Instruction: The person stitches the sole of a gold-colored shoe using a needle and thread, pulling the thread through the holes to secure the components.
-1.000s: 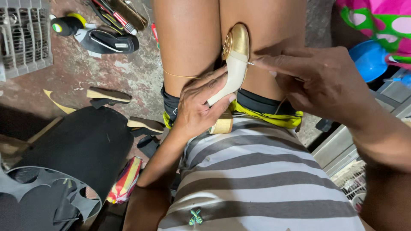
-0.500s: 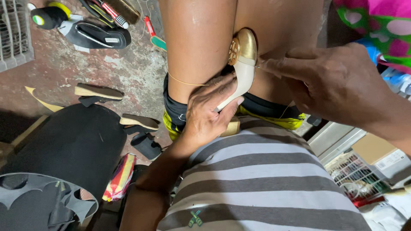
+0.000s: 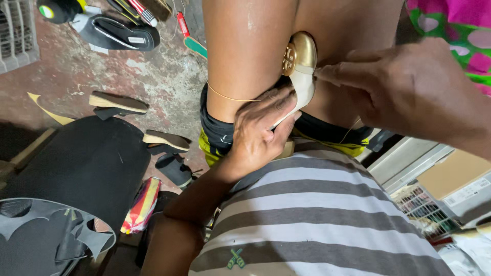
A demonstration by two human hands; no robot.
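The shoe, cream with a gold toe and a round gold ornament, is wedged between the person's bare knees, toe pointing to 12 o'clock, a little above the centre of the view. The left hand comes up from 7 o'clock and cups the shoe's lower part, its fingers curled and pressed against the cream side, its grip closed round the shoe. The right hand reaches in from 3 o'clock; its thumb and forefinger are pinched together right at the shoe's edge, at the seam between gold and cream. What they pinch is too small to tell. A thin yellowish thread runs across the left thigh toward the shoe.

Below the hands, at 6 o'clock, lies the striped shirt, grey and white. On the concrete floor at 9 o'clock lie two soles with tan edges, one above the other, well apart from the shoe. A black sheet spreads at 8 o'clock, with a red and yellow packet just beside its lower right edge. At 11 o'clock rests a black insole, near a red-handled tool.
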